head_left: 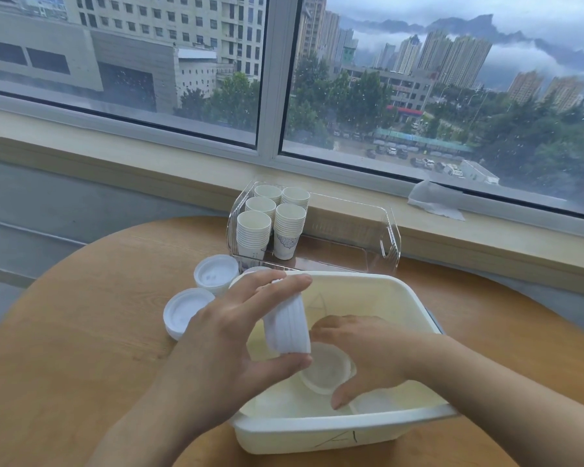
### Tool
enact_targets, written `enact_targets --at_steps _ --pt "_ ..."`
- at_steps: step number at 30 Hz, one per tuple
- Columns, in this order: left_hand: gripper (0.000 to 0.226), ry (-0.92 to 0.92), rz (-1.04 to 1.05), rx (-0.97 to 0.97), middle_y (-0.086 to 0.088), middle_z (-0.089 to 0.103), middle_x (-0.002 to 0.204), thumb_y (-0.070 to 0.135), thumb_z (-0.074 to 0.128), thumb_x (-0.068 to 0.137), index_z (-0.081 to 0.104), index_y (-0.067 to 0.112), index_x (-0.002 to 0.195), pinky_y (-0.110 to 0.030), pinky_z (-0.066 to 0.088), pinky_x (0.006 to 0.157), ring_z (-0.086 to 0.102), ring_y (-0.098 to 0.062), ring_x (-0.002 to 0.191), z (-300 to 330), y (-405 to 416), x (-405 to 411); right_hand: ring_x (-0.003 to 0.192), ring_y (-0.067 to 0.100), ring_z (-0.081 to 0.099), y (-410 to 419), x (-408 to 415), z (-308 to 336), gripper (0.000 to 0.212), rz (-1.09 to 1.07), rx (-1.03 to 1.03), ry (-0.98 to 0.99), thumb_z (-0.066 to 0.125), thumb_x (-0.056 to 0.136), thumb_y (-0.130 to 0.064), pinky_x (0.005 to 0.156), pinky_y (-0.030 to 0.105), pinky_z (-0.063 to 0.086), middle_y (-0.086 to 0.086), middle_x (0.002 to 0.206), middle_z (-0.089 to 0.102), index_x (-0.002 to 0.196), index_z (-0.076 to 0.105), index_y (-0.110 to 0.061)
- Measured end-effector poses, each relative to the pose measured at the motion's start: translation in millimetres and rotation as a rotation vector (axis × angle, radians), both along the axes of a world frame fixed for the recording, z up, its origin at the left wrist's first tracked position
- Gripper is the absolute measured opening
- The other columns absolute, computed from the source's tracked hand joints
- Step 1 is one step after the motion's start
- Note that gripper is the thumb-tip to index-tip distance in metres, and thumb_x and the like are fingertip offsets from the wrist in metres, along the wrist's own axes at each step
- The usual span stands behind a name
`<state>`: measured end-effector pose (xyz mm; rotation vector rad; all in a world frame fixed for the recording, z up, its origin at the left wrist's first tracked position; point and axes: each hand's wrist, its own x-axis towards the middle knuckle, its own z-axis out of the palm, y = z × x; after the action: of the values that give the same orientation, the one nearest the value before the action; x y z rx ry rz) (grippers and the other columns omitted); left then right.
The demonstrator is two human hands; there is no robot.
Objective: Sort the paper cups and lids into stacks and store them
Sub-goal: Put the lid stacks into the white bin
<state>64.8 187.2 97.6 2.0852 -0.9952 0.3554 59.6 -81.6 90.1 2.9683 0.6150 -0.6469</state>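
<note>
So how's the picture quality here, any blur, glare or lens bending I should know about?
Head view: flat overcast daylight through the window, hardly any shadows; wide-angle bending curves the windowsill; loose lids inside the white bin look washed out and soft; left hand and its lid stack are fairly sharp.

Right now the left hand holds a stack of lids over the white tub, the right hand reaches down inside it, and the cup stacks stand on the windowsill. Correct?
Not quite. The head view shows the cup stacks standing in the clear bin on the table, not on the windowsill. The rest holds: the left hand holds a stack of lids over the white tub, and the right hand reaches inside.
</note>
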Motion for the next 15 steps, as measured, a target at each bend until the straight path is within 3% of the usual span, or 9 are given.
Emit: enact_targets --at_steps 6,12,15 --pt "0.079 0.028 0.002 0.002 0.030 0.050 0.146 0.048 0.090 0.077 0.050 0.056 0.144 -0.002 0.034 0.101 0.048 0.006 0.136 -1.5 0.1 2.1 0.130 0.022 0.051 9.3 0.0 -3.9 0.082 0.047 -0.010 -0.059 0.078 0.083 -0.056 0.100 0.037 0.041 -0.009 0.148 0.050 0.153 0.038 -0.040" --pt "0.078 0.023 0.005 0.009 0.032 0.049 0.147 0.050 0.088 0.077 0.049 0.057 0.144 -0.002 0.035 0.101 0.048 0.006 0.137 -2.0 -0.1 2.5 0.128 0.022 0.050 11.4 -0.8 -4.2 0.086 0.047 -0.048 -0.034 0.079 0.081 -0.057 0.092 0.034 0.037 -0.009 0.148 0.048 0.154 0.034 -0.043" --pt "0.080 0.024 0.003 0.011 0.031 0.049 0.146 0.046 0.091 0.077 0.050 0.056 0.145 -0.002 0.033 0.101 0.048 0.006 0.137 -2.4 0.0 3.1 0.130 0.022 0.050 11.4 -1.4 -4.2 0.083 0.046 -0.052 -0.040 0.078 0.083 -0.054 0.096 0.036 0.040 -0.008 0.149 0.047 0.153 0.036 -0.041"
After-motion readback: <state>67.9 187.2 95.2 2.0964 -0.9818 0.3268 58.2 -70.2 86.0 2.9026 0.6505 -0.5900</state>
